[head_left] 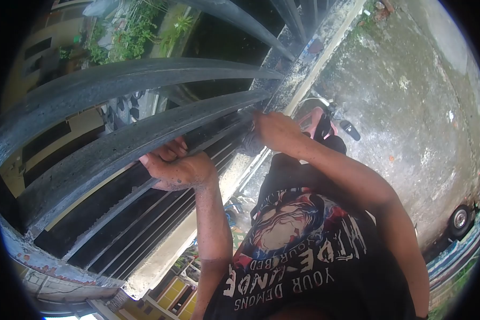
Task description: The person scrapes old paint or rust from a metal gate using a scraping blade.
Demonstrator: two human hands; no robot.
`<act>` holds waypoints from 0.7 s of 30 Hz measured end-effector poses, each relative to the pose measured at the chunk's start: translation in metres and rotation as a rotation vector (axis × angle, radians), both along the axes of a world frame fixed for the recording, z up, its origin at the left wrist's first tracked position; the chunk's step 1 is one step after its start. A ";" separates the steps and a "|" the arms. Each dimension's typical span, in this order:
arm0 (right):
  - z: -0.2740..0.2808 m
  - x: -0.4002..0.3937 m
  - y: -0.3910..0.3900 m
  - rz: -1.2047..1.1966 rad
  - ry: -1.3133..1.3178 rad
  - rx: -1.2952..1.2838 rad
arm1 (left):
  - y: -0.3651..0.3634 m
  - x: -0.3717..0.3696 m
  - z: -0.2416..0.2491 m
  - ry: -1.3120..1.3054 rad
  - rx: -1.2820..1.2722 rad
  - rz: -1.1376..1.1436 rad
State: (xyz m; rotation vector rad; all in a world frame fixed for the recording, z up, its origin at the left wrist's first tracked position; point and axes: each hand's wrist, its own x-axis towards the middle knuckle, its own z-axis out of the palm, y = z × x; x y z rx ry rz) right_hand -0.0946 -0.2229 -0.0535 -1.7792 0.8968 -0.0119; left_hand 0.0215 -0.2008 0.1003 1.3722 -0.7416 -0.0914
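Grey metal bars of a railing or grille run across the left and middle of the view. My left hand is at one long grey bar, its fingers curled against the bar's edge. Dark specks mark the palm and wrist. My right hand is closed near the end of that bar, by the pale ledge. A dark grey crumpled wad shows at its fingers; its material cannot be made out.
A pale concrete ledge borders the bars. On the stained concrete floor lie a dark slipper and a pink item. A vehicle wheel stands far right. Green plants grow beyond the bars.
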 end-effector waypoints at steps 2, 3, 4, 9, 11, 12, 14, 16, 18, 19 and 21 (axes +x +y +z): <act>-0.009 0.002 -0.002 0.009 -0.008 -0.042 | -0.001 -0.001 0.000 -0.019 0.004 0.033; -0.003 0.001 -0.003 -0.012 -0.025 -0.048 | -0.001 0.000 -0.001 -0.009 -0.004 0.019; 0.002 0.001 -0.002 -0.033 -0.042 -0.049 | 0.001 0.002 -0.001 0.002 -0.005 0.005; -0.008 0.000 0.000 -0.035 0.000 -0.062 | 0.000 0.001 -0.002 -0.020 0.010 0.017; -0.017 0.004 0.002 -0.040 -0.010 -0.108 | 0.001 0.002 0.000 -0.005 0.002 0.005; -0.011 0.003 -0.002 -0.015 -0.028 -0.110 | 0.000 0.002 0.000 0.000 -0.008 0.004; 0.029 -0.004 -0.006 -0.011 -0.050 -0.060 | 0.002 0.000 0.001 0.009 0.006 0.008; 0.028 -0.002 0.000 -0.023 -0.064 -0.045 | -0.001 -0.002 0.001 0.014 -0.021 -0.020; 0.011 0.001 0.000 -0.033 -0.084 -0.052 | -0.001 0.002 0.000 0.013 -0.028 -0.015; -0.013 0.003 0.001 -0.057 -0.043 -0.086 | 0.000 0.003 -0.001 0.007 -0.023 -0.007; -0.048 0.000 0.007 -0.091 -0.006 -0.108 | 0.002 0.002 -0.001 0.003 -0.024 -0.001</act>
